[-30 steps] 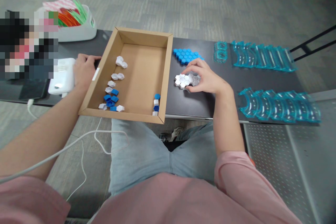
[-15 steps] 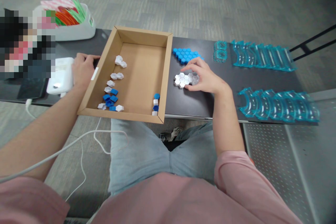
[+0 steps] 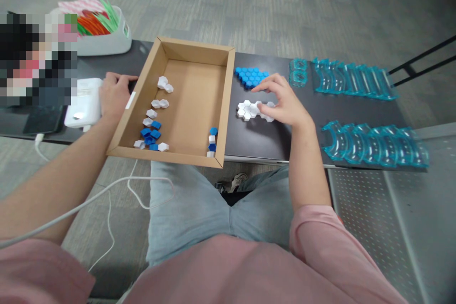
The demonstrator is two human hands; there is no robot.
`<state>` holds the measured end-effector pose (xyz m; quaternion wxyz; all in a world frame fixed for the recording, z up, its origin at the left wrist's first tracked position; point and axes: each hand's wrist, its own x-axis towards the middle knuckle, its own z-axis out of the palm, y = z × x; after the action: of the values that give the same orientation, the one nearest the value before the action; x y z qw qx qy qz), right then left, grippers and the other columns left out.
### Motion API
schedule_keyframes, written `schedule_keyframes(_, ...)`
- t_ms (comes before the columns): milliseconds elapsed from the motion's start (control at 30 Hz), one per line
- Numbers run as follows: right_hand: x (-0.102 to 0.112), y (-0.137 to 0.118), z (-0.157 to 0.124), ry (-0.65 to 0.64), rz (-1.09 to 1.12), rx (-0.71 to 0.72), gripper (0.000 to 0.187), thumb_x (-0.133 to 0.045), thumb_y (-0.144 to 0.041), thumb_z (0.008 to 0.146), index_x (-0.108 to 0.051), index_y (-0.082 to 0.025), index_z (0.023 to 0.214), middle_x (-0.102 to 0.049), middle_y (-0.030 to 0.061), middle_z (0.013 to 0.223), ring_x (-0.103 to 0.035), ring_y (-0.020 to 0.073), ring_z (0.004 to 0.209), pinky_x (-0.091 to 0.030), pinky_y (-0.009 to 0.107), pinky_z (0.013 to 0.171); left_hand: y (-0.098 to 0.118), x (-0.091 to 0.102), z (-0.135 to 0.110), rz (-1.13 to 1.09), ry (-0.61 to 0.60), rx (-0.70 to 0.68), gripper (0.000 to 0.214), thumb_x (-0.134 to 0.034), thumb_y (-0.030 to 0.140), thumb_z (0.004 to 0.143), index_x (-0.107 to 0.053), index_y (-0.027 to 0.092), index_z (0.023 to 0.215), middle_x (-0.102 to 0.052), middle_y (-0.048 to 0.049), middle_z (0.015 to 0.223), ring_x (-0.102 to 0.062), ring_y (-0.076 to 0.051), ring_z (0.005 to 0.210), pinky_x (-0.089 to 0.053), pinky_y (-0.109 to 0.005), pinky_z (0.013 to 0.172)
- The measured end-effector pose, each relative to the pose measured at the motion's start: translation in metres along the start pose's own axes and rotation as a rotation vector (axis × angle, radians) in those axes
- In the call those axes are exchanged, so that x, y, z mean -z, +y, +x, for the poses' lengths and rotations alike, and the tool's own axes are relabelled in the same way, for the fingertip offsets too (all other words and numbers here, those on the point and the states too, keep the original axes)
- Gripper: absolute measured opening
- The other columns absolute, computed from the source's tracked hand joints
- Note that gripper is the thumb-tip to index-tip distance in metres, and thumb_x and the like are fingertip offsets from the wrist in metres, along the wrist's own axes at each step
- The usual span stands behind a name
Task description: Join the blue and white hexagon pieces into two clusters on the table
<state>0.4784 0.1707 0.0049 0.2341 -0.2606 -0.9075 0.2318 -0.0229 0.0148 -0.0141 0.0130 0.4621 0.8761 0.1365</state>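
My right hand (image 3: pixel 285 102) hovers at the white hexagonal pieces (image 3: pixel 247 110), which lie fitted together on the dark table. Its thumb and fingers are apart, and nothing shows between them; the thumb covers part of the white group. Just beyond the fingertips is a cluster of blue hexagonal pieces (image 3: pixel 251 76). At the left wall of a cardboard box (image 3: pixel 230 104) rests my left hand (image 3: pixel 114 94), fingers stretched toward the wall and a dark patch beside them. Its fingertips are partly hidden. Inside the box lie loose white pieces (image 3: pixel 160 103) and blue pieces (image 3: pixel 151 135).
Two rows of clear teal plastic parts (image 3: pixel 352 80) (image 3: pixel 374 145) lie on the right, with small teal pieces (image 3: pixel 298 72) nearby. Left are a white device (image 3: pixel 83 102), a dark phone-like slab (image 3: pixel 44 118) and a white bin (image 3: pixel 103 46) of colourful strips. A white cable (image 3: pixel 142 178) crosses my lap.
My right hand has shifted slightly, its thumb now over the white pieces rather than at their near edge, its fingers higher. My left hand has stayed in place.
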Motion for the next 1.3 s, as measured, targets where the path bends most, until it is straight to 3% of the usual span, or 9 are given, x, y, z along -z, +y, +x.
schedule_keyframes(200, -0.005, 0.006, 0.005, 0.186, 0.015, -0.082, 0.038, -0.074, -0.062, 0.106, -0.086, -0.032, 0.126, -0.078, 0.0112, 0.116, -0.07, 0.0385, 0.113, -0.06, 0.064, 0.109, 0.0, 0.003, 0.0, 0.017, -0.04, -0.027, 0.067, -0.047, 0.054, 0.116, -0.074, 0.018, 0.166, -0.061, -0.023, 0.159, -0.056, -0.043, 0.148, -0.044, -0.052, 0.126)
schedule_keyframes(333, -0.013, -0.032, 0.016, 0.175, -0.044, -0.036, 0.034, -0.069, -0.061, 0.111, -0.085, -0.032, 0.116, -0.078, 0.0089, 0.109, -0.068, 0.0361, 0.108, -0.053, 0.062, 0.113, 0.004, 0.005, -0.003, -0.01, -0.048, -0.048, 0.062, -0.054, 0.04, 0.113, -0.073, 0.016, 0.167, -0.061, -0.0272, 0.165, -0.055, -0.045, 0.152, -0.042, -0.055, 0.126)
schedule_keyframes(433, -0.028, -0.092, 0.035, 0.028, -0.116, 0.115, 0.026, -0.067, -0.05, 0.116, -0.085, -0.031, 0.12, -0.078, 0.0101, 0.12, -0.068, 0.0369, 0.119, -0.046, 0.059, 0.116, 0.007, 0.004, -0.007, -0.047, -0.043, -0.058, 0.059, -0.055, 0.039, 0.115, -0.074, 0.016, 0.167, -0.061, -0.0285, 0.168, -0.054, -0.044, 0.154, -0.04, -0.054, 0.127)
schedule_keyframes(600, -0.081, -0.183, 0.081, -0.455, -0.132, 0.506, 0.02, -0.075, -0.027, 0.115, -0.084, -0.034, 0.132, -0.081, 0.0072, 0.132, -0.071, 0.0305, 0.122, -0.049, 0.045, 0.106, 0.008, 0.002, -0.01, -0.084, -0.008, -0.077, 0.058, -0.051, 0.043, 0.12, -0.075, 0.014, 0.165, -0.062, -0.0294, 0.166, -0.056, -0.043, 0.153, -0.04, -0.054, 0.126)
schedule_keyframes(733, -0.119, -0.202, 0.109, -0.616, -0.176, 0.58, 0.019, -0.075, -0.016, 0.114, -0.084, -0.028, 0.126, -0.083, 0.0083, 0.13, -0.074, 0.0274, 0.115, -0.048, 0.041, 0.097, 0.006, 0.002, -0.012, -0.088, -0.01, -0.106, 0.06, -0.048, 0.046, 0.121, -0.074, 0.015, 0.166, -0.062, -0.0289, 0.166, -0.056, -0.043, 0.153, -0.041, -0.056, 0.125)
schedule_keyframes(900, -0.133, -0.2, 0.117, -0.668, -0.173, 0.57, 0.018, -0.075, -0.01, 0.113, -0.081, -0.025, 0.121, -0.085, 0.0084, 0.125, -0.075, 0.0263, 0.112, -0.048, 0.039, 0.091, 0.006, 0.002, -0.012, -0.088, -0.007, -0.113, 0.061, -0.044, 0.043, 0.121, -0.074, 0.015, 0.166, -0.062, -0.0286, 0.166, -0.056, -0.045, 0.152, -0.04, -0.057, 0.124)
schedule_keyframes(1033, -0.112, -0.19, 0.107, -0.518, -0.11, 0.516, 0.018, -0.07, -0.01, 0.114, -0.077, -0.024, 0.123, -0.083, 0.0075, 0.123, -0.073, 0.025, 0.11, -0.053, 0.038, 0.098, 0.007, 0.001, -0.011, -0.083, -0.008, -0.118, 0.063, -0.046, 0.046, 0.12, -0.073, 0.012, 0.166, -0.061, -0.0307, 0.167, -0.055, -0.047, 0.152, -0.039, -0.058, 0.124)
schedule_keyframes(1167, -0.056, -0.155, 0.065, -0.115, 0.063, 0.39, 0.015, -0.072, -0.031, 0.118, -0.078, -0.024, 0.13, -0.081, 0.0075, 0.121, -0.074, 0.0254, 0.109, -0.061, 0.041, 0.1, 0.004, -0.002, -0.008, -0.077, -0.008, -0.116, 0.064, -0.047, 0.048, 0.119, -0.073, 0.014, 0.166, -0.061, -0.0303, 0.166, -0.053, -0.047, 0.151, -0.039, -0.057, 0.124)
schedule_keyframes(1300, -0.015, -0.105, -0.008, 0.299, 0.047, 0.067, 0.018, -0.084, -0.043, 0.11, -0.085, -0.029, 0.121, -0.084, 0.0071, 0.114, -0.076, 0.0267, 0.101, -0.067, 0.044, 0.095, 0.001, -0.003, -0.004, -0.05, -0.019, -0.103, 0.064, -0.047, 0.051, 0.119, -0.073, 0.016, 0.166, -0.06, -0.029, 0.167, -0.054, -0.046, 0.151, -0.041, -0.057, 0.124)
